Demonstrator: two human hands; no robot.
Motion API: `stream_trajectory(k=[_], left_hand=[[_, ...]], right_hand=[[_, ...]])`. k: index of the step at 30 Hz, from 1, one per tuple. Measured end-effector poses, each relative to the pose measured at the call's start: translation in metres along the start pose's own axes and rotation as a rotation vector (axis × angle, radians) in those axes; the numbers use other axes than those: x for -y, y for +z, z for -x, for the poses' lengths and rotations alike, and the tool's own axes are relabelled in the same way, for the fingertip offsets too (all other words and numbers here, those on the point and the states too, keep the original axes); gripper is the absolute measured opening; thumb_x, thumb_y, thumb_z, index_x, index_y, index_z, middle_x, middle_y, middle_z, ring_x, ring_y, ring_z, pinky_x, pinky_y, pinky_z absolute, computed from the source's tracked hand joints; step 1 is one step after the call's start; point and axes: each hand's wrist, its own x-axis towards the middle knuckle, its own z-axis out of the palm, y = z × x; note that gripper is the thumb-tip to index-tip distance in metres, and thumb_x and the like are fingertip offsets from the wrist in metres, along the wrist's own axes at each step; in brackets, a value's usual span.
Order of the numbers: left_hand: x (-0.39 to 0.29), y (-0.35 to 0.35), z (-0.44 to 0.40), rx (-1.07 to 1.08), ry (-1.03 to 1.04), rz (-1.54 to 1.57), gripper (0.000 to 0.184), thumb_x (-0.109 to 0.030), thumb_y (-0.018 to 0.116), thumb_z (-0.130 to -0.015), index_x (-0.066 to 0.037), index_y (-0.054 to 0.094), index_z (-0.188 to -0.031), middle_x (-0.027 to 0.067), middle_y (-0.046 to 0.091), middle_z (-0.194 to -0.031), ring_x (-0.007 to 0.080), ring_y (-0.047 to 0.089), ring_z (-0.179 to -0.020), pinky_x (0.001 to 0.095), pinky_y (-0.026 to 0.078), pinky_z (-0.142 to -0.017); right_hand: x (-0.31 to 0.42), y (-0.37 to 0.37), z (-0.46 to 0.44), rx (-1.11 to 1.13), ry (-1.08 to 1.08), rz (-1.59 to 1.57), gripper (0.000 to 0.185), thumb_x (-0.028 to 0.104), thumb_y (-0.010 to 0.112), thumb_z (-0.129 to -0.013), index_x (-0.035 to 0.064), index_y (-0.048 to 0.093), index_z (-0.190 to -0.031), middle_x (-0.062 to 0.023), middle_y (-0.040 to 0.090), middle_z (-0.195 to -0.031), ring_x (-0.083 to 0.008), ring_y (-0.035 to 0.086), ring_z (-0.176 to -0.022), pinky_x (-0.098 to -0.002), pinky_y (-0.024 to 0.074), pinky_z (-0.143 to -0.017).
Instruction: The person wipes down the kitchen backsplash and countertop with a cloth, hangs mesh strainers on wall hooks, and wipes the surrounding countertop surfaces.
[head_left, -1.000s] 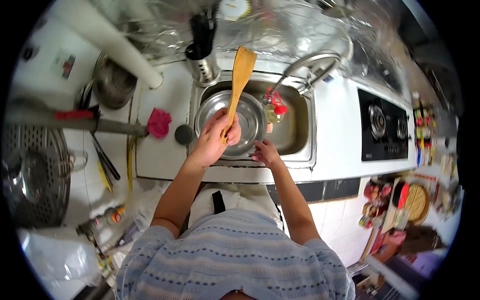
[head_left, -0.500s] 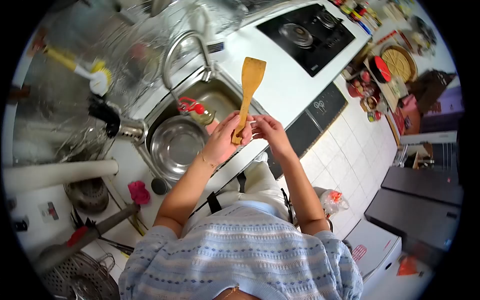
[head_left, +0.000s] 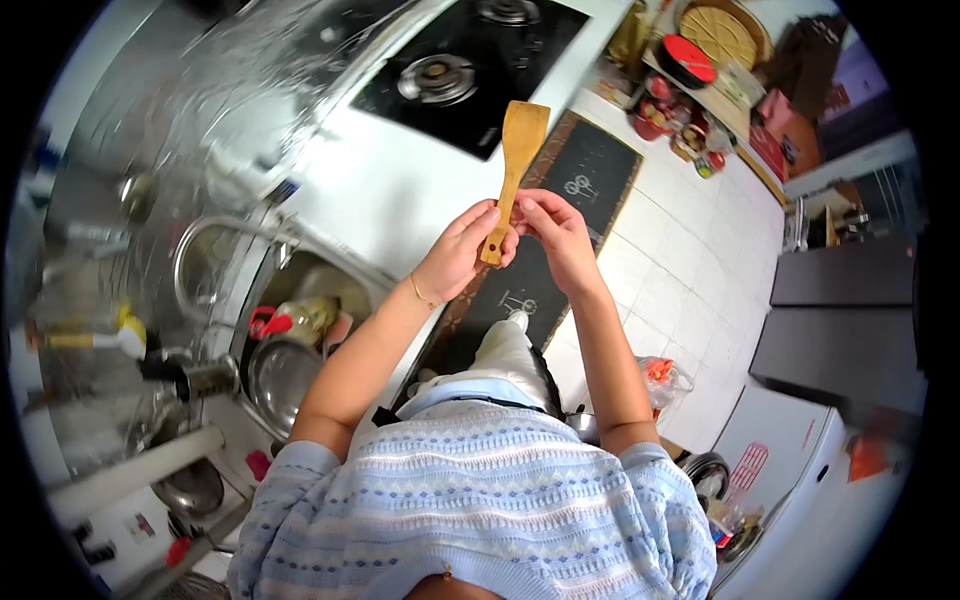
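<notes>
A wooden spatula point(head_left: 522, 150) points up and away from me, its flat blade at the top. My left hand point(head_left: 462, 248) is wrapped round the lower handle, whose holed end shows below the fingers. My right hand point(head_left: 562, 240) is at the handle's right side, thumb and index finger drawn together at its edge; whether they grip it is hard to tell. Both hands are above the dark floor mat point(head_left: 490, 300), beside the counter's front edge.
The sink point(head_left: 345, 285) with a metal bowl point(head_left: 283, 375) and a red-topped bottle point(head_left: 310, 318) lies left. A gas stove point(head_left: 470, 70) is set in the white counter point(head_left: 370, 180). Pots and jars stand at the upper right; a grey fridge point(head_left: 840, 330) stands right.
The view has turned rightward, away from the sink. The spatula has moved with my left hand from above the sink to beside the counter. My right hand has risen from the sink edge to the handle.
</notes>
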Motion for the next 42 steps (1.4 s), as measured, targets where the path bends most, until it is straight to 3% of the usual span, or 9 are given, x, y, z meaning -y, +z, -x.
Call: stream_trajectory(k=[8, 13, 21, 29, 33, 38, 40, 41, 42], left_hand=[[0.044, 0.062, -0.146, 0.219, -0.204, -0.334, 0.026, -0.027, 0.037, -0.098, -0.005, 0.049, -0.105, 0.0027, 0.056, -0.086, 0.0088, 0.054, -0.074, 0.0223, 0.046, -0.070], [0.094, 0.081, -0.207, 0.384, -0.350, -0.366, 0.029, -0.027, 0.038, -0.097, -0.004, 0.050, -0.109, 0.0033, 0.057, -0.089, 0.0084, 0.054, -0.076, 0.0229, 0.046, -0.071], [0.171, 0.143, -0.296, 0.903, -0.637, -0.627, 0.021, -0.022, 0.045, -0.095, -0.004, 0.051, -0.104, -0.0001, 0.060, -0.082, 0.0043, 0.051, -0.073, 0.0182, 0.038, -0.063], [0.296, 0.214, -0.288, 1.323, -0.937, -0.721, 0.020, -0.018, 0.052, -0.092, -0.002, 0.049, -0.104, 0.0028, 0.060, -0.083, 0.0073, 0.055, -0.072, 0.0213, 0.045, -0.065], [0.367, 0.245, -0.263, 1.373, -1.109, -0.909, 0.019, -0.015, 0.052, -0.090, -0.001, 0.050, -0.102, 0.0031, 0.058, -0.079, 0.0077, 0.052, -0.064, 0.0215, 0.044, -0.059], [0.467, 0.267, -0.233, 1.406, -1.127, -1.074, 0.020, -0.016, 0.054, -0.088, 0.000, 0.049, -0.099, 0.0049, 0.057, -0.077, 0.0090, 0.051, -0.060, 0.0221, 0.042, -0.051], [0.516, 0.260, -0.226, 1.509, -0.977, -1.261, 0.023, -0.016, 0.054, -0.088, 0.003, 0.048, -0.098, 0.0066, 0.055, -0.075, 0.0105, 0.050, -0.059, 0.0241, 0.042, -0.049], [0.559, 0.237, -0.228, 1.710, -0.682, -1.404, 0.026, -0.018, 0.050, -0.090, 0.006, 0.047, -0.099, 0.0121, 0.059, -0.079, 0.0173, 0.056, -0.065, 0.0301, 0.046, -0.056], [0.587, 0.231, -0.227, 1.730, -0.687, -1.409, 0.026, -0.018, 0.050, -0.090, 0.006, 0.047, -0.099, 0.0121, 0.059, -0.079, 0.0173, 0.056, -0.065, 0.0301, 0.046, -0.056]], right_hand=[[0.039, -0.126, -0.001, -0.337, -0.050, -0.064, 0.018, 0.014, 0.058, -0.087, -0.0015, 0.057, -0.095, -0.0028, 0.059, -0.076, -0.0094, 0.054, -0.060, -0.0220, 0.0430, -0.064], [0.031, -0.181, 0.018, -0.647, -0.041, -0.100, 0.017, 0.013, 0.060, -0.085, -0.0005, 0.060, -0.095, -0.0027, 0.061, -0.080, -0.0075, 0.054, -0.067, -0.0215, 0.0431, -0.065], [0.009, -0.246, 0.070, -1.239, -0.172, -0.243, 0.018, 0.015, 0.062, -0.083, 0.0002, 0.062, -0.093, -0.0037, 0.063, -0.083, -0.0098, 0.056, -0.074, -0.0240, 0.0450, -0.068], [-0.054, -0.280, 0.162, -1.724, -0.336, -0.435, 0.019, 0.019, 0.061, -0.085, 0.0024, 0.062, -0.094, -0.0021, 0.063, -0.082, -0.0090, 0.056, -0.073, -0.0233, 0.0436, -0.067], [-0.106, -0.302, 0.211, -1.863, -0.371, -0.598, 0.019, 0.016, 0.057, -0.087, -0.0010, 0.060, -0.096, -0.0046, 0.062, -0.083, -0.0082, 0.056, -0.071, -0.0206, 0.0434, -0.063], [-0.160, -0.344, 0.261, -2.019, -0.364, -0.775, 0.022, 0.018, 0.058, -0.087, 0.0001, 0.058, -0.099, -0.0042, 0.062, -0.083, -0.0092, 0.057, -0.071, -0.0214, 0.0441, -0.062], [-0.187, -0.367, 0.274, -2.070, -0.317, -0.866, 0.022, 0.020, 0.059, -0.085, 0.0013, 0.060, -0.096, -0.0028, 0.061, -0.081, -0.0099, 0.056, -0.069, -0.0243, 0.0423, -0.063], [-0.210, -0.381, 0.278, -2.066, -0.351, -0.879, 0.024, 0.022, 0.057, -0.087, 0.0022, 0.061, -0.098, -0.0031, 0.062, -0.083, -0.0108, 0.057, -0.069, -0.0248, 0.0419, -0.062], [-0.213, -0.392, 0.284, -2.078, -0.360, -0.894, 0.024, 0.022, 0.057, -0.087, 0.0022, 0.061, -0.098, -0.0031, 0.062, -0.083, -0.0108, 0.057, -0.069, -0.0248, 0.0419, -0.062]])
